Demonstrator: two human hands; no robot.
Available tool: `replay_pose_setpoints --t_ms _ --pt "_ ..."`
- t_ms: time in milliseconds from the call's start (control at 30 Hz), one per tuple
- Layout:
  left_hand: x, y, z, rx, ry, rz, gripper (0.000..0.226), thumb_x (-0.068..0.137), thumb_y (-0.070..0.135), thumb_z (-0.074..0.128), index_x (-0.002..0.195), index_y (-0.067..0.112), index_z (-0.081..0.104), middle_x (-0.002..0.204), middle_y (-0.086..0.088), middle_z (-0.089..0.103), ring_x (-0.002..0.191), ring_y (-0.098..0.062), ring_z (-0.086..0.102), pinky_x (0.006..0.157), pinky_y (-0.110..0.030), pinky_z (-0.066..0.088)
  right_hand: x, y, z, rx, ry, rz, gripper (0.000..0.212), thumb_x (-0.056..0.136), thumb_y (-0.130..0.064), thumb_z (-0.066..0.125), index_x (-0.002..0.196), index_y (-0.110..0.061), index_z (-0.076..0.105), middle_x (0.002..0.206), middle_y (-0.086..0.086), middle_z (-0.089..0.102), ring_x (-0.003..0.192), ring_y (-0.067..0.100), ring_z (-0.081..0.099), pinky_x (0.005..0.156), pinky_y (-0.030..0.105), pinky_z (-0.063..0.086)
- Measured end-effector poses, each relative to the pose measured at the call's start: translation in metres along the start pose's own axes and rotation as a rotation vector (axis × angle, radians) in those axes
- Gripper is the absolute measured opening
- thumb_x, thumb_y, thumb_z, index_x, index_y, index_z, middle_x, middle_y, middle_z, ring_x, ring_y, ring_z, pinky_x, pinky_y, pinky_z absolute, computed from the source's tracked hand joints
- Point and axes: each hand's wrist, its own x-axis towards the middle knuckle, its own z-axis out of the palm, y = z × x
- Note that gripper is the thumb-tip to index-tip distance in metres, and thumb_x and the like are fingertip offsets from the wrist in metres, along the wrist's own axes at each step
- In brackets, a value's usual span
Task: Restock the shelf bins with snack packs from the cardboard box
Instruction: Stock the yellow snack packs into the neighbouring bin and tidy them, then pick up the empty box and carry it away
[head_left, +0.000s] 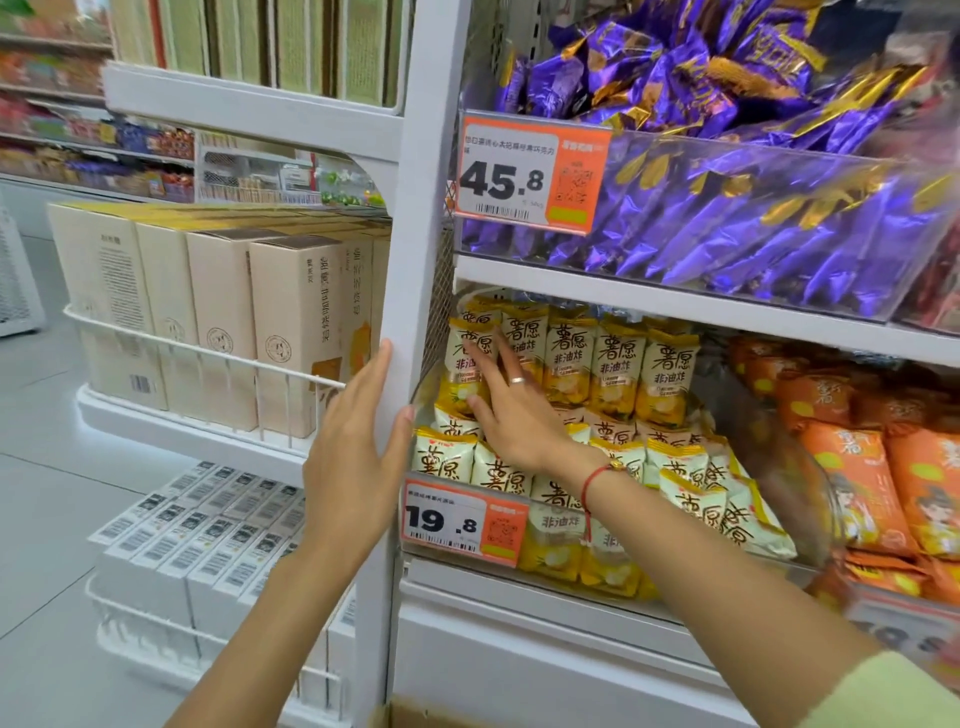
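A clear shelf bin (810, 519) on the middle shelf holds several yellow and white snack packs (618, 364), some upright at the back, others lying in front. My right hand (511, 410) reaches into the bin's left end, fingers straight, pressing on an upright pack (470, 338) at the far left. My left hand (353, 457) lies flat against the white shelf upright (410, 249), fingers straight. A corner of the cardboard box (410, 717) shows at the bottom edge.
Above is a bin of purple and gold packs (727, 208) with a 45.8 price tag (524, 176). Orange packs (883, 457) fill the bin to the right. A 19.8 tag (462, 522) hangs on the bin front. Beige boxes (218, 312) stand in wire racks left.
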Motion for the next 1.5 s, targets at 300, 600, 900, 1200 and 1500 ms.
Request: replay_pose_setpoints --t_ms 300,600,900,1200,1500 --pt "-0.012 0.016 -0.018 0.077 0.011 -0.039 0.056 0.098 0.023 0.050 0.150 0.026 0.029 0.155 0.006 0.029 0.140 -0.017 0.031 0.110 -0.040 0.033 -0.065 -0.014 -0.037 0.114 0.145 -0.017 0.057 0.096 -0.026 0.050 0.148 -0.032 0.027 0.156 0.001 0.020 0.139 0.022 0.027 0.110 0.041 0.032" --pt "-0.188 0.005 -0.043 0.054 -0.004 -0.364 0.025 0.093 0.017 0.056 0.117 0.023 0.058 0.118 -0.002 0.055 0.110 -0.025 0.051 0.080 -0.036 0.040 -0.315 0.036 0.002 0.025 0.328 0.191 0.027 0.089 -0.007 0.058 0.108 -0.024 0.066 0.106 -0.004 0.066 0.102 0.016 0.059 0.082 0.026 0.045" --pt "-0.306 -0.052 -0.042 0.229 -0.678 -0.796 0.058 0.096 0.053 0.039 0.147 0.028 0.033 0.143 -0.002 0.049 0.127 -0.031 0.048 0.100 -0.045 0.038 -0.475 0.093 0.095 0.057 -0.130 1.071 0.061 0.098 -0.029 0.044 0.151 -0.012 0.018 0.146 0.018 0.039 0.128 0.037 0.043 0.094 0.047 0.043" --pt "-0.302 -0.046 -0.040 0.239 -0.559 -0.853 0.039 0.099 0.047 0.037 0.137 0.043 0.047 0.119 -0.006 0.067 0.111 -0.036 0.059 0.092 -0.044 0.043 -0.468 0.091 0.096 0.190 -0.137 1.128 0.046 0.102 -0.035 0.025 0.146 -0.024 0.028 0.103 0.008 0.066 0.087 0.031 0.062 0.077 0.040 0.048" --pt "-0.282 -0.008 -0.081 0.206 -0.498 -0.987 0.040 0.099 0.048 0.039 0.137 0.043 0.047 0.129 0.004 0.062 0.119 -0.027 0.057 0.098 -0.043 0.039 -0.455 0.077 0.040 0.173 -0.152 1.055 0.044 0.101 -0.033 0.030 0.143 -0.022 0.037 0.063 0.001 0.057 0.056 0.021 0.055 0.055 0.032 0.045"
